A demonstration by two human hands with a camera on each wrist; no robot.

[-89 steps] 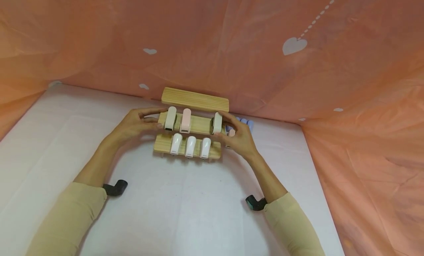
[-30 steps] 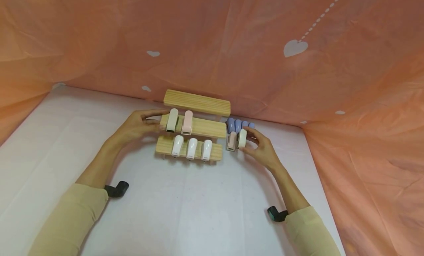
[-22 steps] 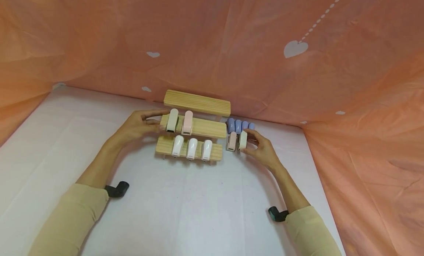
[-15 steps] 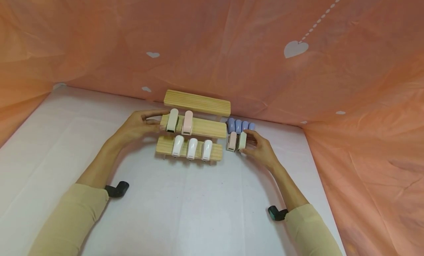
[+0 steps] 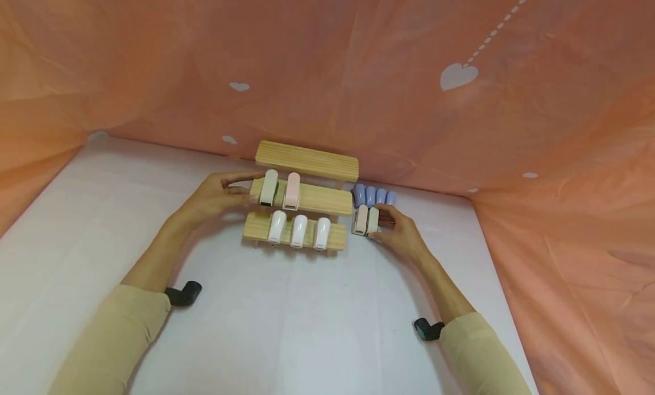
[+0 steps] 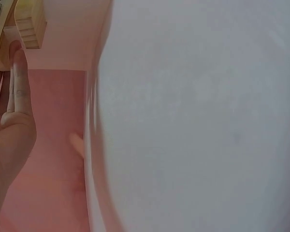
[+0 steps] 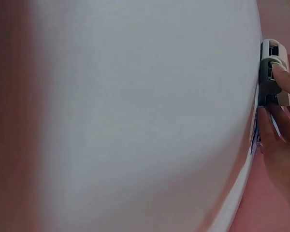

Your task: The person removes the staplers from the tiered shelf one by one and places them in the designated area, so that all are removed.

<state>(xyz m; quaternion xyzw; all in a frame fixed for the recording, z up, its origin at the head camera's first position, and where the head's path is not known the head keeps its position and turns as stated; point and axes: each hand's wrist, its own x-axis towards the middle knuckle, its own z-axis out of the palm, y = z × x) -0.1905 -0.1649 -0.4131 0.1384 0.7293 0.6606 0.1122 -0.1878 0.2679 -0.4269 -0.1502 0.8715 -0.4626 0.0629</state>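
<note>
A three-tier wooden rack (image 5: 327,200) stands near the back. My left hand (image 5: 215,196) touches the left end of its middle shelf with fingers stretched out, beside a pale green mini stapler (image 5: 268,187); in the left wrist view those fingers (image 6: 20,89) look straight. A pink mini stapler (image 5: 291,190) shares that shelf. To the right of the rack, my right hand (image 5: 401,233) pinches another pale green mini stapler (image 5: 373,220) between thumb and fingers, close beside a second pink one (image 5: 360,220). The right wrist view shows the thumb on the held stapler's dark side (image 7: 269,77).
Three glossy white rounded pieces (image 5: 299,231) sit in a row on the lowest shelf. Several blue rounded pieces (image 5: 370,195) are lined up behind the right-hand staplers. An orange curtain (image 5: 307,71) hangs behind the white table (image 5: 286,327).
My right hand has carried the pale green stapler from the middle shelf's right end down to the right, then pushed it left against the pink one. The left hand has stayed at the shelf.
</note>
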